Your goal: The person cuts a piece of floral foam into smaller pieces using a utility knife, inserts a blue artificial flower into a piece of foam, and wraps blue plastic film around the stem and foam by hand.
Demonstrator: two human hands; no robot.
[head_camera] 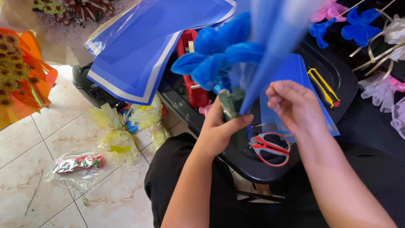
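Black tray (253, 169): left hand (219, 131) grips blue bouquet (223, 55).

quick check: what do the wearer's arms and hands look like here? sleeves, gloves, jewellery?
Both forearms are bare to the frame edge, with no sleeves in view. The left hand and right hand wear no gloves. No rings, watch or bracelets show. Nails on the fingers look short and unpainted.

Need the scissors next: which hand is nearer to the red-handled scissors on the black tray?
Right. The right hand hovers just above the red-handled scissors, pinching blue wrapping paper. The left hand grips the green stem bundle, further left.
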